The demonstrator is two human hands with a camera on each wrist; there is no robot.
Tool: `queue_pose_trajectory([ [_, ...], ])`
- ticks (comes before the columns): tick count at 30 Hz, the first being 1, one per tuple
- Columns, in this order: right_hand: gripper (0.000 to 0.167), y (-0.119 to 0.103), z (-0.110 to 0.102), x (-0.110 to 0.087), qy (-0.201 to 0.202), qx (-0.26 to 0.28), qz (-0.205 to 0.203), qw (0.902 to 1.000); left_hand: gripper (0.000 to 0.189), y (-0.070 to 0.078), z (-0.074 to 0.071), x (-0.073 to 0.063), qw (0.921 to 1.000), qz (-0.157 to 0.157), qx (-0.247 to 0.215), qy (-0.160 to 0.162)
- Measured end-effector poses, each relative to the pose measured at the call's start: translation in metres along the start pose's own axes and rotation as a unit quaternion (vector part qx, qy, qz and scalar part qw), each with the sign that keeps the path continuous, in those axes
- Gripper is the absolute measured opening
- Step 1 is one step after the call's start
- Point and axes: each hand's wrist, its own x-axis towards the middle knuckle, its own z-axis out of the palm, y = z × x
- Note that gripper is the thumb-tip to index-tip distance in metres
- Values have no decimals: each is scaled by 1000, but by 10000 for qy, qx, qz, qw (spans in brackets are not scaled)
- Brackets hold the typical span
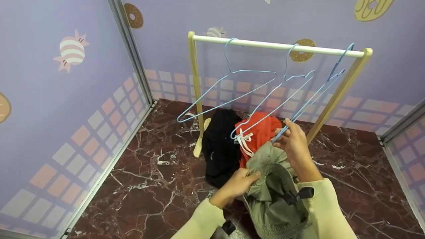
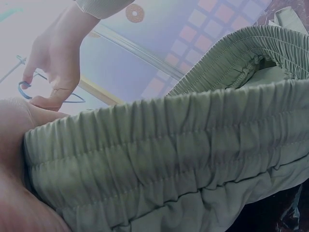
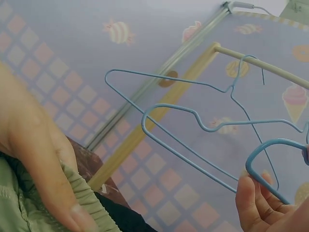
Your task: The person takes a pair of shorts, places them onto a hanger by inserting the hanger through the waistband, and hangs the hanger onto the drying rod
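Note:
Green elastic-waist bottoms hang with their waist opening spread upward; the legs are hidden. My left hand grips the edge of the gathered waistband, thumb over the rim. With its fingertips, my right hand holds the lower end of the rightmost blue wire hanger, beside the waistband. That hanger's hook is still over the rack's rail. Two other blue hangers, the left one and the middle one, hang from the rail with no clothes on them.
Behind the green bottoms, a black garment and a red garment with white drawstrings lie on the dark marbled floor. The rack's wooden posts stand near the patterned back wall.

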Motion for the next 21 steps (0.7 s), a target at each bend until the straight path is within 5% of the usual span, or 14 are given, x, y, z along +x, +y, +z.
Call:
queue_pose_trajectory([
  [21,28,2,0,-14,-456,-672,-117,9966,44,-1,-1,-1,9999,62,68,-133],
])
